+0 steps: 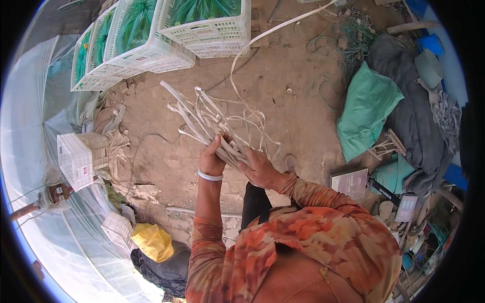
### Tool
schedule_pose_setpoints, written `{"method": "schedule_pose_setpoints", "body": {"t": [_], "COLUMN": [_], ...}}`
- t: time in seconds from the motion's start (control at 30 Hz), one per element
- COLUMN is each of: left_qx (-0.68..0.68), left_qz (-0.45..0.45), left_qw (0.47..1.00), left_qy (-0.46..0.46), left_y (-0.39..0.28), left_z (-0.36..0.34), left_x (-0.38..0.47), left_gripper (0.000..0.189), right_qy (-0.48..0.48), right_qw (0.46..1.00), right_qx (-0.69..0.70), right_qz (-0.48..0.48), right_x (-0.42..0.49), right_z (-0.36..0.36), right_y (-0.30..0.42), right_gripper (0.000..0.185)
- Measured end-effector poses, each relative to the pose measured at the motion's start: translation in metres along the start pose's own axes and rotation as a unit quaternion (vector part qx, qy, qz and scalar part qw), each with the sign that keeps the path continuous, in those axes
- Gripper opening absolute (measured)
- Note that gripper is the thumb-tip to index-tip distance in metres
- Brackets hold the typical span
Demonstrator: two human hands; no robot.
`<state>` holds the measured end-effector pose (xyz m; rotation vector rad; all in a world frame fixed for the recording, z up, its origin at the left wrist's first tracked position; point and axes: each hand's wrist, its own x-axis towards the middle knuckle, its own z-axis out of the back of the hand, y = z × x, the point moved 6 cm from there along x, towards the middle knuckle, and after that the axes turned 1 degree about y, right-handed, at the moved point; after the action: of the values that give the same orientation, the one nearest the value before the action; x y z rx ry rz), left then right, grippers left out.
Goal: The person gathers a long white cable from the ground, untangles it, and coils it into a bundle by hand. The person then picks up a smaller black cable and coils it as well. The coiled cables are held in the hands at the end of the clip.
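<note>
A bundle of flat white straps (201,113), folded into loose loops, lies across both hands in front of my body. My left hand (213,157) grips it, thumb on top, below the loops. Close to its right, my right hand (261,168) is closed around the lower part of the same bundle. Thinner looped strands hang at the bundle's right side, above the dirt floor. One long white strap (280,25) runs from these strands up to the top right. The ends beneath my hands are hidden.
Stacked white plastic crates (216,32) with green bags stand at the upper left. Another crate (75,161) sits by the plastic sheeting on the left. On the right lie a green sack (367,110), tangled rope (356,38), a platform scale (350,183) and dark fabric (409,94).
</note>
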<state>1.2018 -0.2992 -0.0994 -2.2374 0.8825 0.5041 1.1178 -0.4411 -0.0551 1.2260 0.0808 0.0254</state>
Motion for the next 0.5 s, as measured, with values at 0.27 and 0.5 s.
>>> {"method": "schedule_pose_setpoints", "body": {"t": [0.27, 0.5], "left_qx": [-0.036, -0.185], "left_qz": [-0.112, -0.09], "left_qw": [0.993, 0.963], "left_qy": [-0.016, 0.175], "left_y": [0.046, 0.082], "left_z": [-0.034, -0.032], "left_x": [-0.034, -0.054], "left_gripper": [0.056, 0.075], "right_qy": [0.029, 0.103], "right_qw": [0.995, 0.986], "right_qx": [-0.088, -0.037], "right_qz": [0.023, 0.128], "right_x": [-0.038, -0.061], "right_z": [0.024, 0.014], "right_y": [-0.005, 0.017], "right_gripper": [0.068, 0.05]}}
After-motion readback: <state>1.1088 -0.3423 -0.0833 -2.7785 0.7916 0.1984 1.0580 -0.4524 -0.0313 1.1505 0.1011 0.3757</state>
